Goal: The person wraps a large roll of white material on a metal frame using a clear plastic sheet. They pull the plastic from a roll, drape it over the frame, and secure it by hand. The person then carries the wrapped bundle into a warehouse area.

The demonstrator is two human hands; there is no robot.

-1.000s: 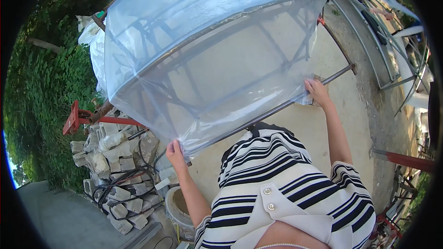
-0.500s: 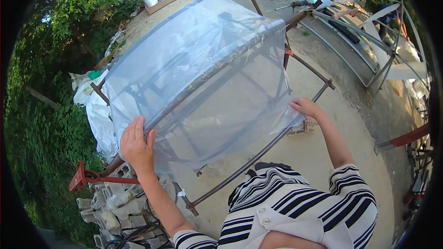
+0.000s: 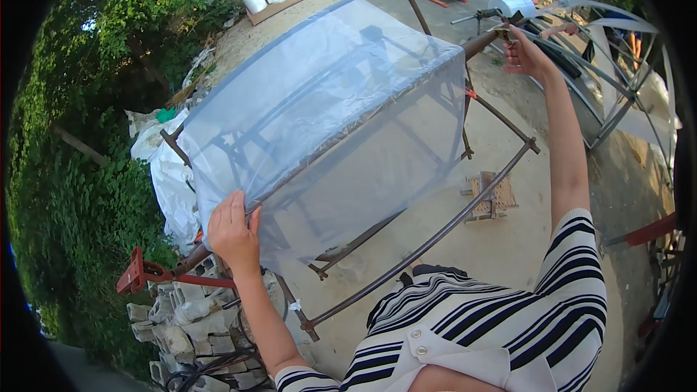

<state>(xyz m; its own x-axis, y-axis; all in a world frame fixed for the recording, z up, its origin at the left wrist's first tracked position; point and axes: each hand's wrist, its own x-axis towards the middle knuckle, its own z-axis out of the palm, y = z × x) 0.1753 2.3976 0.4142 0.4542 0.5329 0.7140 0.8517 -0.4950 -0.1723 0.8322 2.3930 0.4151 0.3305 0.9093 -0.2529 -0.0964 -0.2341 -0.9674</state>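
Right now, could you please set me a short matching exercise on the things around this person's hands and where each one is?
Things:
1. clear plastic sheet
2. left hand
3. right hand
4. pile of broken blocks

Places:
a. raised at the far metal bar
b. on the ground beside the green hedge
c. draped over the rusty metal frame
d. gripping the sheet's near edge

Pairs: 1-c, 2-d, 3-a, 4-b

The clear plastic sheet [image 3: 327,123] veils the rusty metal bar frame [image 3: 435,236] behind it, blurring its inner bars. The left hand [image 3: 234,226] covers the sheet's near corner. The stack of grey stone blocks [image 3: 174,319] runs into the dark rim.
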